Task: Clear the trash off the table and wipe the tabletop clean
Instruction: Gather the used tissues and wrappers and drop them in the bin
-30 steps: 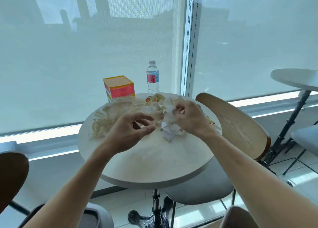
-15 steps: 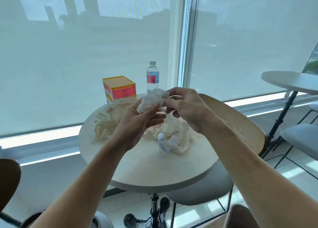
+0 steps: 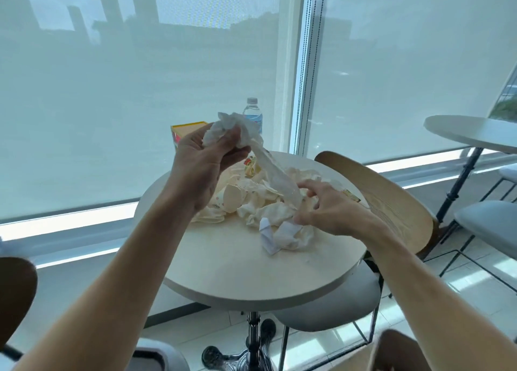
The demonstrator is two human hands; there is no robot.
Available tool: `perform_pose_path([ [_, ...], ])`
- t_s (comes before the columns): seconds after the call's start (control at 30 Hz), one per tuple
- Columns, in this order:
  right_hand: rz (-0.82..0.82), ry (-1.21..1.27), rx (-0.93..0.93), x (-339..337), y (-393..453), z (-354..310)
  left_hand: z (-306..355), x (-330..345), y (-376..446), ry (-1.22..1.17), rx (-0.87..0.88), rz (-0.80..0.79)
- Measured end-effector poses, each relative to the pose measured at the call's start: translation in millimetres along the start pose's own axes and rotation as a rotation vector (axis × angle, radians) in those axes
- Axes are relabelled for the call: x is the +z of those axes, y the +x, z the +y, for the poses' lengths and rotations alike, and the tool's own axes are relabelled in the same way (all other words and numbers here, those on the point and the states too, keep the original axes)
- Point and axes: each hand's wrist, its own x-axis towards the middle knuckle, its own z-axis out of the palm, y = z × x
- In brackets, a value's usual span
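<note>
White bag (image 3: 268, 166) stretched diagonally between hands

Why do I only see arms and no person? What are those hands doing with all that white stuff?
The camera sits on the person's head, looking down, so you see only their arms. The left hand is lifted up, squeezing a bunch of thin white plastic. It stretches down to the right hand, which pinches its other end. Under them is a round table covered with crumpled paper trash. At the far edge stand a water bottle and a colourful box.
</note>
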Motion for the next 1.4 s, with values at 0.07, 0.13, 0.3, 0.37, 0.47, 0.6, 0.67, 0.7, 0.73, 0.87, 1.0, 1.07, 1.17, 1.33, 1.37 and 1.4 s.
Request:
perform_pose_path([
  [0.07, -0.019, -0.002, 0.010, 5.5, 0.2, 3.5, 8.2, 0.0, 0.0, -0.003, 0.026, -0.004],
  [0.13, 0.007, 0.001, 0.015, 8.2, 1.4, 5.9, 14.5, -1.3, -1.4, 0.008, 0.058, -0.011],
  [0.3, 0.088, -0.053, -0.003, 11.9, 5.7, 5.4, 28.3, -1.4, -8.9, 0.078, 0.125, 0.007],
  [0.37, 0.124, -0.076, -0.022, 14.3, 8.5, 3.1, 31.9, -1.6, -11.0, 0.095, 0.147, 0.005],
  [0.47, 0.195, -0.043, -0.113, 18.0, 11.1, -5.0, 30.8, -4.1, -12.8, 0.135, 0.146, -0.010],
  [0.6, 0.300, 0.196, -0.231, 12.5, 10.3, -21.4, 18.8, -9.3, -14.6, 0.234, 0.122, -0.006],
  [0.67, 0.294, 0.344, -0.260, 4.4, 7.1, -32.1, 9.9, -10.6, -15.6, 0.327, 0.120, 0.007],
  [0.7, 0.280, 0.410, -0.266, 0.0, 5.4, -38.1, 5.8, -10.2, -16.1, 0.363, 0.114, 0.011],
  [0.73, 0.258, 0.481, -0.267, -4.4, 3.3, -44.2, 2.1, -9.2, -16.9, 0.401, 0.115, 0.012],
  [0.87, 0.137, 0.754, -0.261, -17.1, -1.7, -64.9, -9.2, -3.2, -20.7, 0.491, 0.103, -0.058],
  [1.0, -0.015, 0.932, -0.278, -23.4, -4.3, -71.2, -11.1, 3.0, -22.8, 0.426, 0.067, -0.107],
  [1.07, -0.095, 0.945, -0.290, -25.9, -5.8, -68.7, -9.4, 4.8, -22.5, 0.343, 0.050, -0.110],
  [1.17, -0.110, 0.939, -0.283, -28.4, -6.5, -59.9, -8.0, 5.5, -23.0, 0.309, 0.083, -0.087],
  [1.33, 0.109, 0.339, -0.158, -16.2, 3.4, -30.3, -2.9, 1.2, -20.1, 0.273, 0.134, -0.024],
  [1.37, 0.114, 0.178, -0.133, -9.8, 7.0, -22.7, -1.1, 0.4, -19.7, 0.266, 0.145, -0.016],
  [1.4, 0.120, 0.046, -0.113, -3.0, 10.7, -15.6, 0.6, -0.6, -19.6, 0.261, 0.155, -0.011],
])
